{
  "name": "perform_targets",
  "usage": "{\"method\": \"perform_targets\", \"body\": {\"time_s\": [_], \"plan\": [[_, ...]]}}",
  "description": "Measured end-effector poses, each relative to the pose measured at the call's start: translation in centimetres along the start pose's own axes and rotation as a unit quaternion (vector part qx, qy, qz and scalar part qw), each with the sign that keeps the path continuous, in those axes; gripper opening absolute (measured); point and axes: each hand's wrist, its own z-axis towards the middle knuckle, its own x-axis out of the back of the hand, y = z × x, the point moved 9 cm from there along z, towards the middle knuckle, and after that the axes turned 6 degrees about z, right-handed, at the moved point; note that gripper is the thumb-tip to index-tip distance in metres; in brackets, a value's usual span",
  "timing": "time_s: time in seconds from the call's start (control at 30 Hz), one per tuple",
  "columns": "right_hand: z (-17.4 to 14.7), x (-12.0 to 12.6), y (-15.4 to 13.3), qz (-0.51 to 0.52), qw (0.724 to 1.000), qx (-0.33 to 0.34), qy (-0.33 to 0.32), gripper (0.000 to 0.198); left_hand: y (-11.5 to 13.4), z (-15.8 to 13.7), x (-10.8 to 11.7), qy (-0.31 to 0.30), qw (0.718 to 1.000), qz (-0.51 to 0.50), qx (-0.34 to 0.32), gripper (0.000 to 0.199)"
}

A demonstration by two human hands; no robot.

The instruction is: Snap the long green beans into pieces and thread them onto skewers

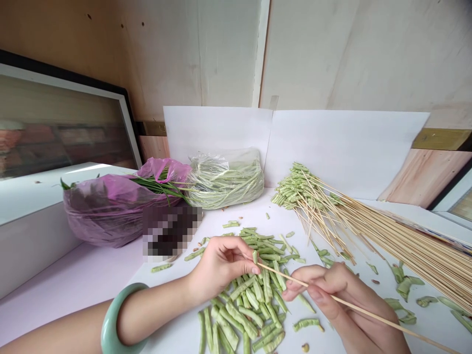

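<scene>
Between the thumb and fingers of my left hand (226,260) is a short piece of green bean (255,256). My right hand (339,295) pinches a thin bamboo skewer (372,313), whose far end meets the bean piece. Whether the tip has gone through the bean is hard to see. Below and behind both hands spreads a pile of cut green bean pieces (239,319) on white paper. A pale green bangle (121,319) circles my left wrist.
Skewers loaded with bean pieces (300,189) lie at the back right, beside a long bundle of bare skewers (405,236). A clear bag of long beans (228,179) and a purple bag of greens (110,211) stand at the back left. Bean scraps (403,285) lie at right.
</scene>
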Motion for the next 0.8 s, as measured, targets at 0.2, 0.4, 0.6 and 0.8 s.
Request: {"method": "perform_targets", "body": {"time_s": [0.2, 0.4, 0.6, 0.8], "plan": [[-0.2, 0.0, 0.0, -0.001, 1.000, 0.004, -0.004, 0.019, -0.2, -0.1, -0.3, -0.011, 0.999, -0.033, 0.021, 0.023], [-0.6, 0.3, 0.6, 0.039, 0.999, -0.005, 0.023, 0.016, -0.5, -0.3, -0.6, -0.026, 0.999, -0.027, 0.031, 0.026], [-0.7, 0.4, 1.6, 0.047, 0.998, -0.032, 0.032, 0.016, -0.7, -0.2, -0.3, -0.009, 0.999, -0.022, 0.036, 0.026], [-1.2, 0.6, 2.9, 0.126, 0.980, -0.084, 0.128, 0.017, -0.9, -0.2, -0.2, -0.010, 0.998, -0.045, 0.041, 0.026]]}}
